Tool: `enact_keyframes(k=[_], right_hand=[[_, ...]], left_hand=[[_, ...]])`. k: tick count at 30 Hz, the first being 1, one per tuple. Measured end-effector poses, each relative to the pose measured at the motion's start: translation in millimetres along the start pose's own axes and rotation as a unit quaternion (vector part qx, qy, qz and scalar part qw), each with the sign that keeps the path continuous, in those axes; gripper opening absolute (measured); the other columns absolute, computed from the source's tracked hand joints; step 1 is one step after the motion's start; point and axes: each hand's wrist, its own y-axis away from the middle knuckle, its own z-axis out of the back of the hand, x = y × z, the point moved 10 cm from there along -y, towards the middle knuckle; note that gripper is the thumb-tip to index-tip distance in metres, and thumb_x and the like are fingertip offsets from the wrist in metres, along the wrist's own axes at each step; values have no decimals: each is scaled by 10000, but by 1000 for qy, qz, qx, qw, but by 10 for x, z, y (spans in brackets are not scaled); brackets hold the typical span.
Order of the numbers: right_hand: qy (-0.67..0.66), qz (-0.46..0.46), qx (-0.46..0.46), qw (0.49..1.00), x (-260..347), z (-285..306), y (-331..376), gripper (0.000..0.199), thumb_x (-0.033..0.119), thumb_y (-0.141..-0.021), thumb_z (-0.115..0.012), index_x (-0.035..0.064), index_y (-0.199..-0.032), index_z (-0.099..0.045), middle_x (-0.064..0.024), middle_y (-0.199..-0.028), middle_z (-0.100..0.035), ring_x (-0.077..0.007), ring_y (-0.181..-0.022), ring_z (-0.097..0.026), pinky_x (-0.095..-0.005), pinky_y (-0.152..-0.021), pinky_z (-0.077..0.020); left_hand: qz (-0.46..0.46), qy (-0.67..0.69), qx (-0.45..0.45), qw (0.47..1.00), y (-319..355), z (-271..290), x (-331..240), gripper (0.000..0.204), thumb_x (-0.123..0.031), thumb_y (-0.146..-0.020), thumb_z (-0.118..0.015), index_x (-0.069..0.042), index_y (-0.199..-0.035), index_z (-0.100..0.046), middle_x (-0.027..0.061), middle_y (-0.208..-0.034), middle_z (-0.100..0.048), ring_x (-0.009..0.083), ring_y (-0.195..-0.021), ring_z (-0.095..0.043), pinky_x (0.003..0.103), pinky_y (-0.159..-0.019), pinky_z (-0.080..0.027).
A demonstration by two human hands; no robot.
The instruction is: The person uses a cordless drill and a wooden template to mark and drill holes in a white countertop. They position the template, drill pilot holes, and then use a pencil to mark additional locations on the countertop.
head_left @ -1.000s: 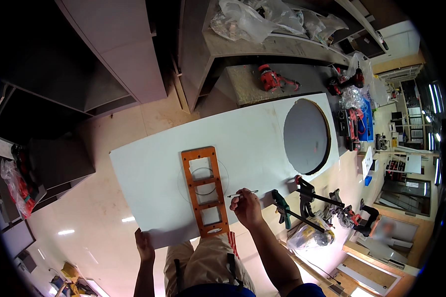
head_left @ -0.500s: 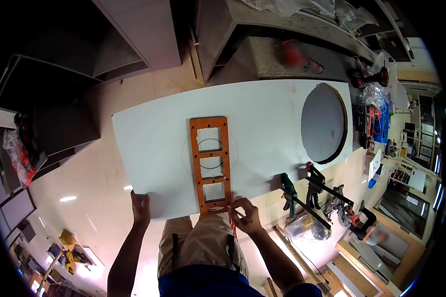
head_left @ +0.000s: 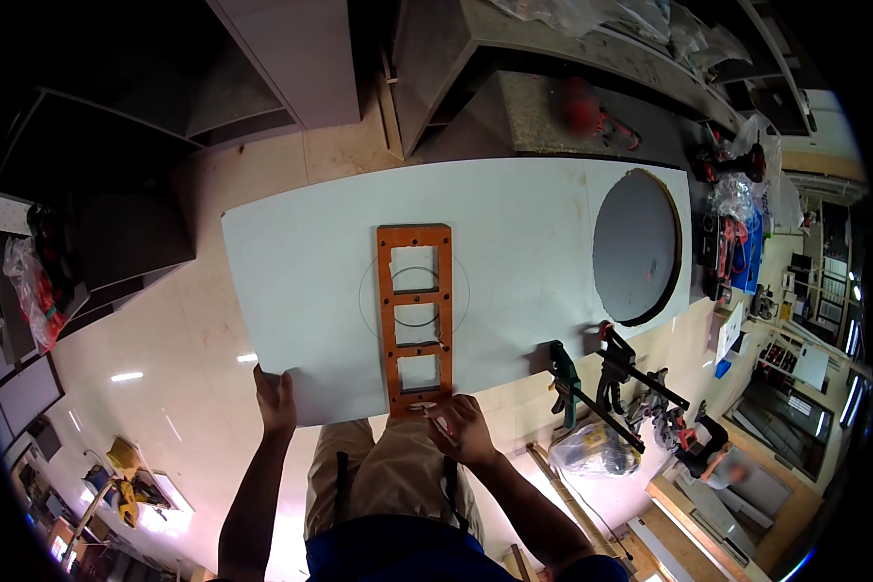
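A large white board (head_left: 514, 233) lies flat in front of me. On it rests an orange ladder-shaped template (head_left: 415, 315) with several rectangular openings, over a thin circle drawn on the board (head_left: 462, 291). My left hand (head_left: 275, 400) grips the board's near left edge. My right hand (head_left: 461, 427) sits at the near end of the template, fingers closed on a thin pencil-like tool that is partly hidden. A grey round disc (head_left: 635, 245) lies at the board's right end.
Two bar clamps (head_left: 592, 380) hold the board's near right edge. Power tools and bags (head_left: 732, 199) crowd the right side. Grey cabinets (head_left: 281, 48) and a bench (head_left: 563, 107) stand beyond the board. A pale glossy floor (head_left: 165, 388) lies to the left.
My right hand has come from the board's surface right of the template to the template's near end. My left hand stays on the near edge. The view has shifted.
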Motion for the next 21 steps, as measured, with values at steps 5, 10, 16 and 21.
enact_keyframes(k=[5,10,16,21], right_hand=[[30,23,13,999,78,-72,-33,176,57,-783,-736,69,-936,-650,-73,-849,-665,-278,-845,-632,-406,-842,-476],[37,50,11,998,181,-102,-70,200,60,-792,-717,63,-988,-679,-59,-888,-681,-254,-873,-639,-397,-875,-470],[33,45,13,998,215,-98,-108,157,74,-801,-715,61,-956,-693,-45,-881,-694,-228,-863,-646,-389,-887,-475],[22,43,21,999,201,-129,-121,219,55,-772,-708,61,-989,-686,-52,-946,-710,-248,-909,-662,-394,-894,-476]], left_hand=[[-17,-4,-7,1000,-1,6,-25,564,-315,-987,-573,42,-1377,-379,175,-1230,-582,259,-1136,-551,388,-976,-435],[-22,1,-13,1000,1,5,-66,554,-321,-984,-578,39,-1362,-393,176,-1209,-592,259,-1122,-559,389,-966,-441],[-25,2,-26,999,2,25,-56,568,-318,-976,-590,43,-1367,-392,178,-1220,-589,264,-1131,-557,391,-974,-437],[-25,13,-19,999,-10,10,-25,557,-286,-980,-581,44,-1380,-378,177,-1254,-577,260,-1170,-543,385,-1007,-417]])
